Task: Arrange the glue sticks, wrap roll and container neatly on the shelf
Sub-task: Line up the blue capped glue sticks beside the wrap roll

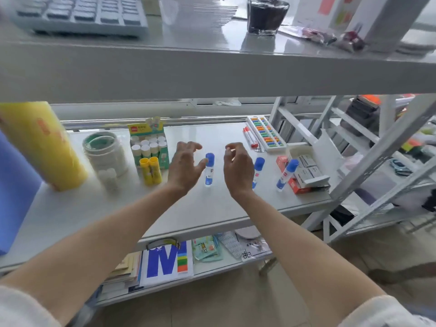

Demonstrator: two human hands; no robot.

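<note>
Progress: the yellow wrap roll (44,147) is standing at the left of the middle shelf (212,208), beside the clear container (106,154); both are looking placed.
Sorted sticks: white-capped sticks are filling the green display box (149,147), with two yellow glue sticks (151,171) standing in front of it.
Remaining: three blue-capped glue sticks (208,169) are standing spread apart along the shelf, judged as awaiting grouping.
Left hand (186,166): fingers are spreading loosely, holding nothing; the thumb is lying just beside, perhaps touching, the nearest blue-capped stick.
Right hand (237,164): fingers are curling loosely, holding nothing, hovering between two blue-capped sticks.
</note>
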